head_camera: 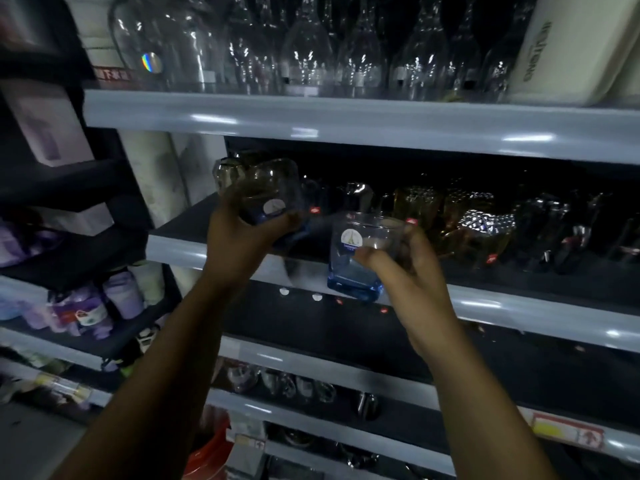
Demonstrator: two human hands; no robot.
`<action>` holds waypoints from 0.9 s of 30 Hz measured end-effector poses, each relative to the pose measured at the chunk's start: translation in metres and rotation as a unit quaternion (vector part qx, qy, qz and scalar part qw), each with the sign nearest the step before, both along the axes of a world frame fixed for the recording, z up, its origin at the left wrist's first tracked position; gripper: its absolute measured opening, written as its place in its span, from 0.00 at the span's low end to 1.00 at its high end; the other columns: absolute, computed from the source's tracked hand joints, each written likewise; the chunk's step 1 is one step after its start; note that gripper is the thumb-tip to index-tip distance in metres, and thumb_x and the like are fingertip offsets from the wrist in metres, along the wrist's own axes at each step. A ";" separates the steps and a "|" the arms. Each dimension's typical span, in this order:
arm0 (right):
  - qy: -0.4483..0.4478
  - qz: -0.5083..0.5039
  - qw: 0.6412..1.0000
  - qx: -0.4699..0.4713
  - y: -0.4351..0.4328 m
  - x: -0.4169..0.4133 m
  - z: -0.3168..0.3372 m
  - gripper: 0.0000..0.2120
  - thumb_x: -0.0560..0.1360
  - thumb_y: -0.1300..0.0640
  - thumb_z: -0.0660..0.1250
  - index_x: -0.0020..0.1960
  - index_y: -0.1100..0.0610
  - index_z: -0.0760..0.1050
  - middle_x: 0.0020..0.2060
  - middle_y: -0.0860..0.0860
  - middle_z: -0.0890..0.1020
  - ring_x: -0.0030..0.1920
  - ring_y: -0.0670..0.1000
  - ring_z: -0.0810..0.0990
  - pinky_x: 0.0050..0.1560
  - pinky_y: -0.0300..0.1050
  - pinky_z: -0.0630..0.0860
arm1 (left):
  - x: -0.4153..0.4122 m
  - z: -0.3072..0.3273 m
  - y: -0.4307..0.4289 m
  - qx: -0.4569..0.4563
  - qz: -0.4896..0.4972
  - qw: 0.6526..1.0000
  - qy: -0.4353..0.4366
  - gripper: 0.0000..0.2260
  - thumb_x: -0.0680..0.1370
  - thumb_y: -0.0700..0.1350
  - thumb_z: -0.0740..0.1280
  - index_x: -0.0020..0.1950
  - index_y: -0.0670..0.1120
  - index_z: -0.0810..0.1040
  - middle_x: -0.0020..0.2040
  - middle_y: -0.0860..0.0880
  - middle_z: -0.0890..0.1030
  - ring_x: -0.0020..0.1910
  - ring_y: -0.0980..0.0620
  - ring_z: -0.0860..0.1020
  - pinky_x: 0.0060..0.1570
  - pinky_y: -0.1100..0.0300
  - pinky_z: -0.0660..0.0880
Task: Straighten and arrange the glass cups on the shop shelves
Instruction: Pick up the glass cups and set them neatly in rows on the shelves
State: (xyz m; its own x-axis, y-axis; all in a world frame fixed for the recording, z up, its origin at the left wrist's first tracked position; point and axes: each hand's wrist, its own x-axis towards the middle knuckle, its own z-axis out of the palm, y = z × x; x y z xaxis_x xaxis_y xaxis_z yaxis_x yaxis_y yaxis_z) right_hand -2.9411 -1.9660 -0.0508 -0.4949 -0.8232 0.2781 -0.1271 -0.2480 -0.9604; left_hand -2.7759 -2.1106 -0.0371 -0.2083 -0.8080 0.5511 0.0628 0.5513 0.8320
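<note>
My left hand [242,240] grips a clear glass cup with a blue base [268,194], lifted and tilted over the left end of the middle shelf [180,249]. A round white sticker shows on its side. My right hand [398,268] holds a second blue-based glass cup [353,261] with the same sticker, upright, just in front of the shelf's grey front edge. Further right on that shelf stand amber glasses [419,206] and a faceted glass [485,223], with dark glasses behind them.
The top shelf [346,123] carries several clear stemmed glasses and a white box [568,46] at the right. Lower shelves hold small glasses [277,379]. A dark rack at the left holds purple bottles [121,292].
</note>
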 end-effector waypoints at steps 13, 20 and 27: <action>0.013 -0.048 0.996 0.080 -0.002 0.120 -0.097 0.27 0.68 0.58 0.77 0.64 0.50 0.72 0.53 0.43 0.83 0.55 0.41 0.82 0.52 0.36 0.79 | 0.149 -0.136 -0.013 0.095 -0.027 0.988 -0.114 0.28 0.63 0.49 0.85 0.59 0.55 0.80 0.56 0.55 0.84 0.57 0.54 0.82 0.55 0.54 0.80; 0.029 -0.122 0.985 0.120 -0.034 0.135 -0.163 0.33 0.66 0.66 0.80 0.65 0.51 0.69 0.59 0.50 0.79 0.57 0.43 0.79 0.58 0.42 0.78 | 0.127 -0.197 -0.050 0.122 -0.065 0.976 -0.167 0.32 0.61 0.48 0.85 0.60 0.55 0.76 0.57 0.58 0.79 0.60 0.56 0.79 0.63 0.51 0.78; 0.022 -0.180 0.977 0.114 -0.087 0.096 -0.185 0.34 0.65 0.65 0.80 0.67 0.55 0.71 0.56 0.44 0.80 0.52 0.36 0.80 0.55 0.36 0.78 | 0.094 -0.216 -0.100 0.129 -0.060 0.972 -0.189 0.35 0.54 0.62 0.83 0.57 0.56 0.75 0.53 0.56 0.80 0.55 0.53 0.80 0.59 0.48 0.80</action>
State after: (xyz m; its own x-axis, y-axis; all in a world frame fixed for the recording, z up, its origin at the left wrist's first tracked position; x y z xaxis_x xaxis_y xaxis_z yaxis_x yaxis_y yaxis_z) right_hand -2.8456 -2.0528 -0.2354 -0.7561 -0.6403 0.1355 -0.2089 0.0399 -0.9771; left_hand -2.6814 -2.2111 -0.2532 -0.4575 -0.8664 0.2000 -0.2227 0.3294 0.9175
